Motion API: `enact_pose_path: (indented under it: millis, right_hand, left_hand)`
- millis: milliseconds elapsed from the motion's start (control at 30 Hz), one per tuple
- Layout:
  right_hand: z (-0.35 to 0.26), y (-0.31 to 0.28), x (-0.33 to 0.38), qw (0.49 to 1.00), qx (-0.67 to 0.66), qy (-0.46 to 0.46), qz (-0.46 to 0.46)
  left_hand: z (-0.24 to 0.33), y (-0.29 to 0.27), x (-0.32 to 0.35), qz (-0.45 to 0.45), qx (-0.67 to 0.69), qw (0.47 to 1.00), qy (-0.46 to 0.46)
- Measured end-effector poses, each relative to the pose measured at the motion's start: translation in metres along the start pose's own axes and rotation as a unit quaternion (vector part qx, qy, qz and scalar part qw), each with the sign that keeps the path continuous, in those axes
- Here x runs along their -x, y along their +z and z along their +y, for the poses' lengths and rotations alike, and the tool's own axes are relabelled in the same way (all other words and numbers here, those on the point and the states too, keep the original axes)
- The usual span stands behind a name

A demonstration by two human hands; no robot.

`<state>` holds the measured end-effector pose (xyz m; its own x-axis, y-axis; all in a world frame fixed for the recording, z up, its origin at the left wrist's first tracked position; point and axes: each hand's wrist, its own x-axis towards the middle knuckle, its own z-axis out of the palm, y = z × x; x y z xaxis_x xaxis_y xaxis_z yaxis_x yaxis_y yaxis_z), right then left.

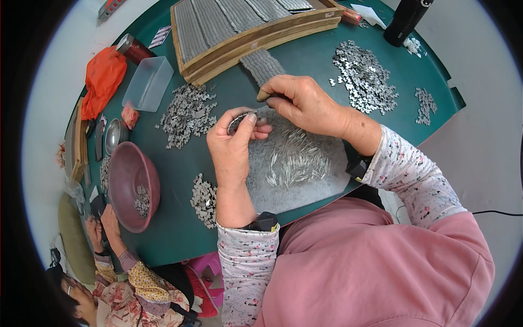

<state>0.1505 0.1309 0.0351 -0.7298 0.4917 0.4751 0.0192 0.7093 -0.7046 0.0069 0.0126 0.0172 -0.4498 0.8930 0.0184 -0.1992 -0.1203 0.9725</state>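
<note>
- While both hands are working just above the grey mat (305,191) at the near edge of the green worktop (180,234), the left hand (233,150) is pinching a small curved metal piece (241,118) between thumb and fingers.
- Closed around a slim brown-tipped tool (263,95), the right hand (302,103) is touching the left hand's fingertips.
- Thin shiny slivers (294,161) are lying loosely across the mat beneath the hands.
- Heaps of small silvery metal parts (188,114) are crowding the worktop's left-centre, with another heap (365,76) towards the far right edge and a smaller pile (204,199) beside the left wrist.
- A wooden tray (256,41) of packed rows is sitting at the far edge.
- A round maroon bowl (131,185) and a clear plastic box (148,82) are occupying the left side, where another person's hands (103,223) are working.
- Bare green surface is lying open between mat and bowl.
</note>
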Motion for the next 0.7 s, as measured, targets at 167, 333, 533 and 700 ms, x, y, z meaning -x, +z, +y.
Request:
enact_pose_path:
  millis: [167, 333, 533, 700]
  right_hand:
    - [0.006, 0.006, 0.001, 0.971, -0.190, 0.146, -0.025]
    - [0.009, 0.013, 0.003, 0.948, -0.270, 0.164, -0.050]
    - [0.009, 0.015, 0.004, 0.946, -0.283, 0.147, -0.047]
    - [0.009, 0.016, 0.006, 0.953, -0.269, 0.132, -0.038]
  left_hand:
    - [-0.002, 0.008, 0.000, -0.009, 0.008, 1.000, 0.015]
    - [-0.004, 0.007, 0.000, -0.016, -0.001, 1.000, 0.022]
    - [-0.005, 0.006, 0.000, -0.020, -0.016, 0.999, 0.025]
    - [-0.003, 0.008, 0.000, -0.013, -0.021, 1.000, 0.016]
